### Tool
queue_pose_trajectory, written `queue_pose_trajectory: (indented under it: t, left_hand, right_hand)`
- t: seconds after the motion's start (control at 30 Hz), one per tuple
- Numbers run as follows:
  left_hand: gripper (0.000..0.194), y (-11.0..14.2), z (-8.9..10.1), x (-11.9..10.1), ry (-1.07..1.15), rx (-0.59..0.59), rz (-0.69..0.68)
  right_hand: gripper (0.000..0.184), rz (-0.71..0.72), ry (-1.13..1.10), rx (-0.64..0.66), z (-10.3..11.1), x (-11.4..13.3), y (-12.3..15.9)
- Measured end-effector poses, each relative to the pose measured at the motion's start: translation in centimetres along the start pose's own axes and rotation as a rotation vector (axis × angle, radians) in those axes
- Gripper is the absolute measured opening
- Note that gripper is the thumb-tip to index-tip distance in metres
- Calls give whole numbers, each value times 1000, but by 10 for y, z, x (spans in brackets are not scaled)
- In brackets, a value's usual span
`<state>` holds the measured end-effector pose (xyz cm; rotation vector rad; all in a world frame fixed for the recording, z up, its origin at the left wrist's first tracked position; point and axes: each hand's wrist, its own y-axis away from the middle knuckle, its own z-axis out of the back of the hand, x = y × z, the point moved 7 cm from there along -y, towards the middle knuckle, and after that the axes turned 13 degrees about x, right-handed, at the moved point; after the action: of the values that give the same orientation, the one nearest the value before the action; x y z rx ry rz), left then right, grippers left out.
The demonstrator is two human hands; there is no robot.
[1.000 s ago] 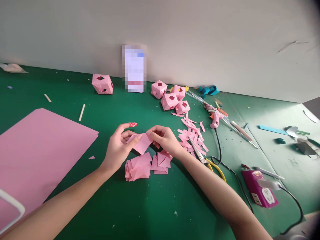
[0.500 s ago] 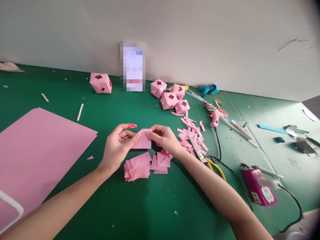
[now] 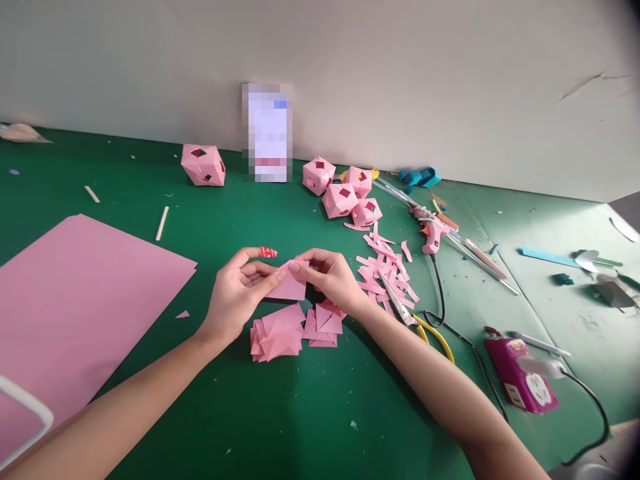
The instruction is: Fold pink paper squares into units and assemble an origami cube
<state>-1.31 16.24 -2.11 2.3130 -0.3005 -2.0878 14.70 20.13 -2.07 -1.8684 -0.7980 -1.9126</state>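
Between my two hands is a small piece of pink paper (image 3: 291,288), held above the green table. My left hand (image 3: 239,283) pinches its left side with thumb and fingers; a red patterned wrap covers the tip of one finger. On the upper right of the paper, my right hand (image 3: 327,275) is closed with the thumb on top. Just below lie a fanned pile of pink paper squares (image 3: 277,333) and a smaller pile of folded pink squares (image 3: 323,327). The fingers behind the paper are partly hidden.
Pink paper balls (image 3: 340,200) stand at the back, with another ball (image 3: 203,165) left of a propped, blurred screen (image 3: 269,137). Paper scraps (image 3: 385,267), scissors (image 3: 400,303), a glue gun (image 3: 434,235) and a purple power strip (image 3: 520,377) lie right. A large pink sheet (image 3: 90,300) lies left.
The thumbs have come closer together at the paper's top edge, the left one sliding right. The whole view has shifted very slightly.
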Motion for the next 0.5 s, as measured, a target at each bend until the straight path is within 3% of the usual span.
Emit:
queue_pose_trajectory:
  t: [0.23, 0.5]
  left_hand:
    - [41, -1, 0, -1, -8, 4, 34]
    - [48, -2, -1, -1, 1, 24, 55]
  right_hand:
    - [34, 34, 24, 31, 1, 3, 0]
    - [37, -3, 64, 13, 3, -1, -1]
